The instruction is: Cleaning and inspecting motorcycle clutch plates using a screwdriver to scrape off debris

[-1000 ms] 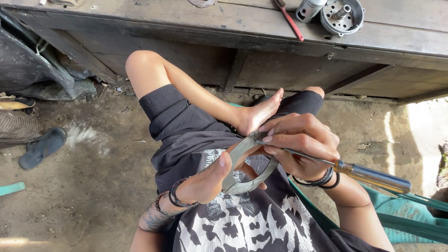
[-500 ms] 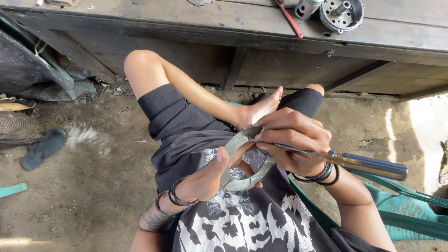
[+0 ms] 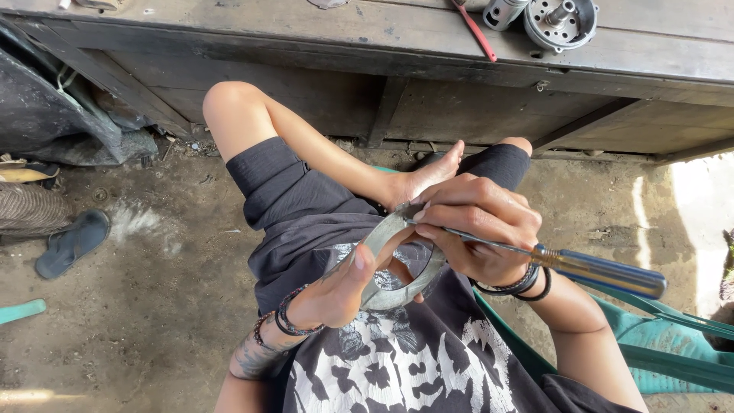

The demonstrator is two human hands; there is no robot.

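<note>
The left hand [image 3: 336, 287] grips a grey metal ring [image 3: 394, 264]; the right hand [image 3: 478, 226], above the ring, clasps a blue-handled screwdriver [image 3: 581, 268] on its rim.

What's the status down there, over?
Left hand grips grey metal ring. Right hand grips blue-handled screwdriver, tip at ring's rim. Nothing in the way.

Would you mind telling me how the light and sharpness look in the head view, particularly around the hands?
Head view: daylight, mostly even and shaded; the ground at the right edge is blown out by sun. The left hand, right hand and metal ring are sharp, with little motion blur. The screwdriver handle shows a soft sheen. The bench edge bows slightly, a wide-lens effect.
</note>
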